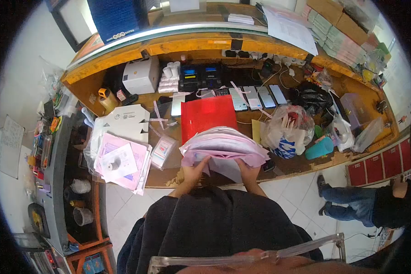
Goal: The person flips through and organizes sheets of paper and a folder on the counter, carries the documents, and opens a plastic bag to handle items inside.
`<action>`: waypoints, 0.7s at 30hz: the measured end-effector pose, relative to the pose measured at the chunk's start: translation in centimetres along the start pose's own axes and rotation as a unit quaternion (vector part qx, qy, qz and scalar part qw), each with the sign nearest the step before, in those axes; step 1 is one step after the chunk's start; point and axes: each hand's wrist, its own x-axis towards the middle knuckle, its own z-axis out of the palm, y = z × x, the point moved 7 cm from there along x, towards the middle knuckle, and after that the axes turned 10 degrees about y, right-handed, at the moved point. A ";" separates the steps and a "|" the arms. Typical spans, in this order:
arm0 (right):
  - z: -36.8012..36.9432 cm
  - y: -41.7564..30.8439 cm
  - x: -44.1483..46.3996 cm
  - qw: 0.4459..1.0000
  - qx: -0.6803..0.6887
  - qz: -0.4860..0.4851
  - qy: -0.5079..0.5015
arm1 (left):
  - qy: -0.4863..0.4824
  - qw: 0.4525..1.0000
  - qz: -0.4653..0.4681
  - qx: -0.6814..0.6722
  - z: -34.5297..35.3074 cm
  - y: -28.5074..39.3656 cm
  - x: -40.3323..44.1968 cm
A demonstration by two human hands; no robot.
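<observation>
Fingers [204, 161] of the left hand [194, 175] and right hand [249, 175] clamp a stack of papers [223, 145] by its near edge, thumbs showing toward the wearer, the other digits mostly hidden from me by the sheets. The stack is at the front edge of the wooden desk [297, 167], overlapping the near end of a red folder [208, 114]. Its long axis runs left to right across my feed; the far edges bow away from the wearer in a shallow arc. Thin, limp pink and white sheets fan into layers, with print too small for me to read. The folder is smooth and flat-sided, its lower end covered. To the left, loose pink sheets [103, 145] carry a small roll [114, 165], beside a flat white carton [128, 116] with angled corners. To the right, a crinkled clear bag [282, 116] blurs its contents near a turquoise cup [320, 148]. At far right, dark lens edging cuts off a person in jeans [351, 206]; clear glasses [249, 259] cross the bottom.
</observation>
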 end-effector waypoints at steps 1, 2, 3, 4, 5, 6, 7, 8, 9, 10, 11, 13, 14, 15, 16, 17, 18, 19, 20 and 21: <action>-0.4 0.2 -0.2 1.000 -0.006 0.022 0.016 | 0.022 0.995 0.024 -0.089 -0.2 -0.8 0.3; -0.7 0.5 -0.4 0.998 -0.013 0.045 0.031 | 0.025 0.995 0.022 -0.089 -0.2 -2.2 0.5; -0.7 1.2 -0.8 0.998 -0.013 0.048 0.030 | 0.018 0.997 0.072 -0.032 -0.2 -2.1 0.5; -0.8 2.2 -1.1 0.997 0.030 0.063 0.040 | 0.011 0.992 0.123 0.025 -0.2 -2.1 0.3; -0.9 3.0 -1.2 0.993 0.074 0.076 0.048 | 0.012 0.992 0.124 0.025 -0.3 -2.5 0.3; -0.7 2.8 -0.9 0.993 0.075 0.073 0.046 | 0.000 0.990 0.133 0.046 -0.1 -1.0 0.4; -0.8 2.2 -0.5 0.996 0.010 0.073 0.058 | -0.011 0.988 0.142 0.067 0.0 0.4 0.6; -0.9 1.6 -0.3 0.993 -0.056 0.075 0.069 | -0.008 0.988 0.141 0.068 -0.3 1.2 0.7; -0.7 0.6 0.0 0.994 -0.054 0.075 0.065 | -0.010 0.990 0.115 0.086 -0.4 1.7 0.9; -0.1 -0.1 0.6 0.990 -0.076 0.108 0.043 | -0.010 0.991 0.089 0.102 -0.5 2.3 1.3; 0.5 -1.2 1.1 0.985 -0.098 0.142 0.019 | -0.001 0.991 0.087 0.101 -1.0 3.4 1.6; 2.4 -5.8 3.3 0.976 -0.163 0.138 -0.033 | -0.003 0.993 0.058 0.104 -2.5 5.4 2.6; 4.1 -7.6 4.2 0.967 -0.177 0.148 -0.110 | -0.014 0.999 0.006 0.049 -3.3 5.3 3.3; 5.6 -8.0 4.5 0.950 -0.190 0.160 -0.188 | -0.020 0.999 -0.036 0.008 -4.4 4.0 3.8; 6.9 -6.8 4.8 0.947 -0.109 0.152 -0.262 | -0.020 0.996 -0.075 -0.045 -5.5 3.9 3.7; 7.7 -5.5 4.6 0.941 -0.101 0.153 -0.283 | -0.018 0.989 -0.110 -0.098 -6.6 3.9 3.4; 8.9 -3.9 3.9 0.921 -0.088 0.185 -0.330 | 0.002 0.989 -0.110 -0.095 -8.0 3.4 2.9; 10.4 -3.3 2.9 0.899 -0.075 0.214 -0.375 | 0.021 0.990 -0.132 -0.056 -9.5 2.4 2.3; 11.6 -3.3 1.8 0.894 -0.101 0.225 -0.375 | 0.038 0.987 -0.153 -0.018 -11.1 1.6 1.5; 12.8 -2.7 0.6 0.889 -0.093 0.220 -0.391 | 0.056 0.987 -0.149 -0.016 -12.8 1.4 0.7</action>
